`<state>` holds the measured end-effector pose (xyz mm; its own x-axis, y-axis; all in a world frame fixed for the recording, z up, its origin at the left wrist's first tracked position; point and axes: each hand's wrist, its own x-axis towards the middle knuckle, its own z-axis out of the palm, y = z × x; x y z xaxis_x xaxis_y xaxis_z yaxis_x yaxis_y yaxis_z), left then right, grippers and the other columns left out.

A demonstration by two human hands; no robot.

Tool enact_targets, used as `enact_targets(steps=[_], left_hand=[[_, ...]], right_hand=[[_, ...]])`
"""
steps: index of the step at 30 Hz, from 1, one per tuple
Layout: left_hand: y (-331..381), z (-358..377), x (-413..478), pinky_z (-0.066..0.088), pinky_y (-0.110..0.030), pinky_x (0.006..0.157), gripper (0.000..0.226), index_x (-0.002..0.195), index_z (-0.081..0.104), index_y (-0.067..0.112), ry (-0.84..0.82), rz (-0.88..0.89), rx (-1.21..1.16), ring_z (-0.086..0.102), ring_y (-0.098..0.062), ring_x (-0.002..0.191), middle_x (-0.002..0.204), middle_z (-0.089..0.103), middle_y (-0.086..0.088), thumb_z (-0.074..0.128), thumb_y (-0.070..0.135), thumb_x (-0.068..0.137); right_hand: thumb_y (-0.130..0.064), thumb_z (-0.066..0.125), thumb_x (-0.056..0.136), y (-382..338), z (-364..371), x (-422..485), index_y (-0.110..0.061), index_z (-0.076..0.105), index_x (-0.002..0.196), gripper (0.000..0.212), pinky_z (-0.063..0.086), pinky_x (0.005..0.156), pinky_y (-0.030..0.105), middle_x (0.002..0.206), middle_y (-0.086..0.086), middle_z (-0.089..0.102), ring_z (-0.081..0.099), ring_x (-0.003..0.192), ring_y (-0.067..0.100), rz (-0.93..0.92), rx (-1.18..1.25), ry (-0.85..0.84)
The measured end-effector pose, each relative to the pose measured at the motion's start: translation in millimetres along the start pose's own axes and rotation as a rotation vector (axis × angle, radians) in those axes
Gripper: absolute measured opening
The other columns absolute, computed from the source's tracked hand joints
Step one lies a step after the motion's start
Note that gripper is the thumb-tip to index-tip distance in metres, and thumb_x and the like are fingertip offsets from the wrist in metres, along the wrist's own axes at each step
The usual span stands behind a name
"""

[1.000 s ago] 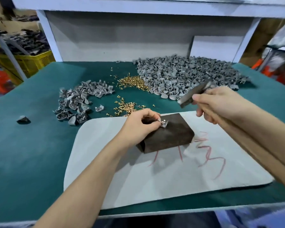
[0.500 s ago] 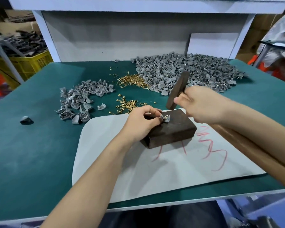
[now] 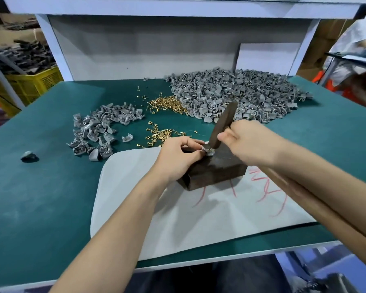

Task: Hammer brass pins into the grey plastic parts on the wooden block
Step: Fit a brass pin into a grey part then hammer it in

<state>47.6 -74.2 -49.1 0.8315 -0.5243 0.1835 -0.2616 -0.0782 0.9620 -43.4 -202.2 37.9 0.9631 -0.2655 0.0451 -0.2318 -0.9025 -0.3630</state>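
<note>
A small grey part (image 3: 208,152) is pinched on the far top edge of the wooden block (image 3: 216,172) by the left hand (image 3: 178,157). The hammer (image 3: 223,123) is gripped in the right hand (image 3: 249,142) — its dark head is tilted, with the low end on the part and the top end leaning far and right. The block is set on a white mat (image 3: 135,187), close to its far edge. Bare mat is seen near and left — grey parts (image 3: 241,94) and brass pins (image 3: 167,103) are heaped farther off.

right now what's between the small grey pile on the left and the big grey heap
Brass pins, seen in the head view: densest against the big heap, with a looser scatter nearer, and one stray grey part by the small pile.
</note>
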Motion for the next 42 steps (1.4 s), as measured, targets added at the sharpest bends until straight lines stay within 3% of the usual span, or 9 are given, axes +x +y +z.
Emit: enact_targets(steps=[5,8,12,15,19,23,30,35,42], left_hand=[[2,0,-1,0.05,-0.01,0.072,0.024,0.065,0.064,0.013,-0.007,0.003,-0.006,0.064,0.005,0.071,0.09,0.068,0.005,0.069,-0.004,0.079],[3,0,-2,0.049,-0.009,0.071,0.021,0.066,0.066,0.012,0.0,0.008,0.028,0.063,0.004,0.073,0.091,0.069,0.004,0.069,-0.003,0.08],[3,0,-2,0.05,-0.011,0.072,0.019,0.068,0.066,0.009,-0.001,-0.002,0.018,0.063,0.003,0.073,0.09,0.068,0.003,0.068,-0.004,0.081],[2,0,0,0.052,-0.015,0.078,0.008,0.074,0.067,0.003,0.005,-0.009,0.039,0.065,-0.008,0.083,0.098,0.069,-0.003,0.069,-0.001,0.081],[2,-1,-2,0.047,-0.006,0.067,0.006,0.076,0.067,0.001,0.005,-0.011,0.046,0.061,0.009,0.07,0.089,0.066,0.005,0.069,-0.002,0.081],[2,-1,-2,0.049,-0.009,0.071,0.02,0.067,0.065,0.012,0.012,-0.017,0.033,0.063,0.004,0.073,0.092,0.068,0.002,0.07,-0.002,0.08],[3,1,-2,0.051,-0.019,0.082,0.02,0.065,0.067,0.015,0.031,-0.025,0.025,0.064,-0.007,0.084,0.097,0.07,-0.002,0.071,0.001,0.079],[3,2,-2,0.05,-0.014,0.078,0.022,0.065,0.062,0.015,0.016,-0.009,0.032,0.064,-0.007,0.081,0.096,0.068,-0.001,0.07,-0.001,0.079],[7,3,-6,0.05,-0.037,0.091,0.024,0.067,0.05,0.018,-0.006,0.027,0.16,0.063,-0.02,0.099,0.101,0.067,0.003,0.067,0.004,0.078]], right_hand=[[-0.024,0.036,0.101,-1,8,-3,-0.014,0.038,0.063,0.039,0.028,0.066,0.03,0.079,0.013,0.056,0.053,0.087,0.035,0.023,0.111,0.034],[-0.024,0.039,0.101,-3,7,-2,-0.013,0.034,0.06,0.042,0.025,0.053,0.029,0.065,0.009,0.045,0.042,0.065,0.028,0.033,0.157,0.02],[-0.023,0.037,0.101,-5,6,1,-0.015,0.033,0.058,0.044,0.023,0.058,0.029,0.074,0.014,0.056,0.053,0.082,0.036,0.052,0.163,0.037],[-0.024,0.039,0.1,-6,-1,2,-0.012,0.039,0.059,0.043,0.023,0.051,0.032,0.059,0.004,0.044,0.046,0.069,0.03,0.019,0.143,0.069],[-0.021,0.034,0.102,-13,4,0,-0.006,0.055,0.073,0.039,0.03,0.065,0.033,0.077,0.012,0.056,0.051,0.084,0.034,0.023,0.131,0.02],[-0.022,0.034,0.102,-15,3,1,-0.015,0.032,0.057,0.045,0.022,0.055,0.033,0.06,0.003,0.037,0.04,0.068,0.026,0.024,0.137,0.048],[-0.021,0.042,0.1,9,1,12,-0.014,0.037,0.064,0.037,0.023,0.031,0.017,0.032,-0.01,0.026,0.025,0.03,0.011,0.15,0.627,0.109],[-0.024,0.043,0.099,17,4,13,-0.013,0.038,0.064,0.037,0.027,0.035,0.022,0.034,-0.004,0.031,0.028,0.03,0.016,0.129,0.465,0.051],[-0.031,0.041,0.099,5,2,3,-0.009,0.042,0.059,0.046,0.034,0.042,0.023,0.05,0.017,0.054,0.049,0.032,0.021,0.063,0.129,-0.074]])
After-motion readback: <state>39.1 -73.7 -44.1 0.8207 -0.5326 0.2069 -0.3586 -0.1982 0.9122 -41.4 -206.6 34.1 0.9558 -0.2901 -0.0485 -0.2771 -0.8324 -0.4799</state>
